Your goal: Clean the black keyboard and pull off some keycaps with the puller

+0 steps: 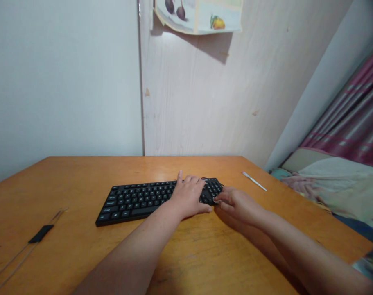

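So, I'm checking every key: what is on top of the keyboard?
The left hand lies across the keyboard, right of its middle; the right hand has its fingers at the right end. Keys underneath are hidden.

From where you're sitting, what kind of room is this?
Probably a bedroom or home study corner: a wooden desk against the wall, a black keyboard on it, and what looks like bedding at the right.

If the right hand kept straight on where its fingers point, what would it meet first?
Likely the keyboard at its number-pad end, right by the right hand's fingertips; exact contact is unclear.
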The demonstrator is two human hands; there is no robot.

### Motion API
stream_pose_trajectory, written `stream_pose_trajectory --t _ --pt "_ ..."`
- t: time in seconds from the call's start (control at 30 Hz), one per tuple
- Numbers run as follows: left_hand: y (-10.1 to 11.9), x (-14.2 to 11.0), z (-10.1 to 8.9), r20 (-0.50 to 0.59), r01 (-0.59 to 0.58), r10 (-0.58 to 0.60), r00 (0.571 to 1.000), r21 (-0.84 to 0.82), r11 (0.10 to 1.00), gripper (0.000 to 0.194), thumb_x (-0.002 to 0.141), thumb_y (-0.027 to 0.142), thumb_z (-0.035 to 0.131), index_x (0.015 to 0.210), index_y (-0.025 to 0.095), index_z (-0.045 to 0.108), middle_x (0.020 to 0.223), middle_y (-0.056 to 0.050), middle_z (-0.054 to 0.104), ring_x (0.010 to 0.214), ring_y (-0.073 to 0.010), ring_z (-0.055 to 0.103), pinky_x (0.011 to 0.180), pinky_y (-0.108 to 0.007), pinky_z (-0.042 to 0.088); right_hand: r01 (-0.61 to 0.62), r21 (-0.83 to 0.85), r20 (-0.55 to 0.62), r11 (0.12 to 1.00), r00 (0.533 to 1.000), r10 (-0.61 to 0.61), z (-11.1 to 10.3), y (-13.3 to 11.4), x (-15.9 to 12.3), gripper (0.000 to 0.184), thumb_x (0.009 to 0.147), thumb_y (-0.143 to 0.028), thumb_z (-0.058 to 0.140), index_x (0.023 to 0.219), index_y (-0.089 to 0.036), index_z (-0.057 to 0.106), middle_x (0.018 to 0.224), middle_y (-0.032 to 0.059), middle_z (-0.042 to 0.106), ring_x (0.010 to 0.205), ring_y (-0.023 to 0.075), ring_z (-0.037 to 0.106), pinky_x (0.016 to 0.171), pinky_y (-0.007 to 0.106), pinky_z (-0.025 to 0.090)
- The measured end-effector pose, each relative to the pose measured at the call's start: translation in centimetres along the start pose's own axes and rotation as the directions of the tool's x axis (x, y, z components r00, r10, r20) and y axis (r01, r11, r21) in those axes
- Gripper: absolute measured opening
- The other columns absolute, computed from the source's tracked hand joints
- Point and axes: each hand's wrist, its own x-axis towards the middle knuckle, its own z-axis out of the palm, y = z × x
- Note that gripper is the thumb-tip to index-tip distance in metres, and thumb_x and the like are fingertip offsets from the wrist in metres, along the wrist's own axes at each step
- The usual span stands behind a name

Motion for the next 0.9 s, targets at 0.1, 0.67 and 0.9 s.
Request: stream_pose_trajectory --t 0.1,0.67,0.9 --pt "-1.1 0.1 -0.3 -0.007 0.088 -0.088 0.996 0.0 0.996 0.091 0.058 0.08 0.068 0.124 0.019 0.054 0.125 -0.016 0.061 0.122 -0.0363 0.049 0.112 -0.069 0.013 0.002 0.069 -0.04 0.998 0.999 0.001 -0.2 0.9 1.6 0.026 0.086 -0.019 0.053 0.095 -0.019 0.077 0.091 0.0074 0.07 0.082 0.0187 0.062 0.073 0.026 0.044" --pt "-1.5 -0.5 -0.3 0.167 0.179 -0.182 0.969 0.036 0.983 0.106 0.053 0.09 0.057 0.129 0.015 0.055 0.128 -0.02 0.059 0.124 -0.0388 0.05 0.115 -0.065 0.008 -0.079 -0.161 0.033 0.984 0.996 0.086 1.0 0.4 10.1 0.03 0.091 -0.025 0.049 0.102 -0.021 0.076 0.093 0.0079 0.066 0.087 0.0193 0.06 0.075 0.027 0.04" --pt "-1.7 -0.5 0.0 0.16 0.17 -0.174 0.972 0.037 0.985 0.103 0.053 0.089 0.058 0.124 0.014 0.057 0.125 -0.019 0.061 0.121 -0.0391 0.051 0.115 -0.066 0.007 -0.046 -0.182 0.065 0.982 0.996 0.059 0.5 -0.2 8.6 0.027 0.088 -0.022 0.05 0.098 -0.02 0.075 0.089 0.0076 0.064 0.086 0.0199 0.059 0.071 0.028 0.039"
